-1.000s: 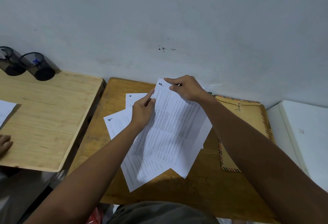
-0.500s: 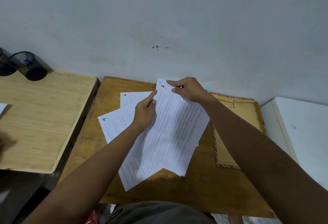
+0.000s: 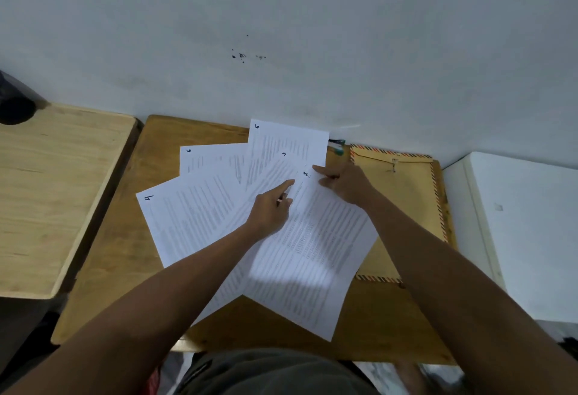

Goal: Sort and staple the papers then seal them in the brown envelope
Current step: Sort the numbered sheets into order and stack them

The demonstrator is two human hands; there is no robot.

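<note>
Several printed white sheets lie fanned out on the brown wooden desk, each with a handwritten number at its top corner: sheet 4, sheet 6, sheet 5. My left hand rests on the fan with its index finger stretched out and pressing the sheets. My right hand pinches the top corner of the uppermost sheet between index finger and thumb. The brown envelope, with a striped border and a metal clasp, lies at the right, its left part under the papers.
A small teal object lies against the wall behind the papers. A lighter wooden desk stands at the left with a dark cup on its far corner. A white surface borders the desk on the right.
The sheets have spread from a tighter pile into a wide fan, so sheets 5 and 3 show now. My left index finger has slid out over the papers.
</note>
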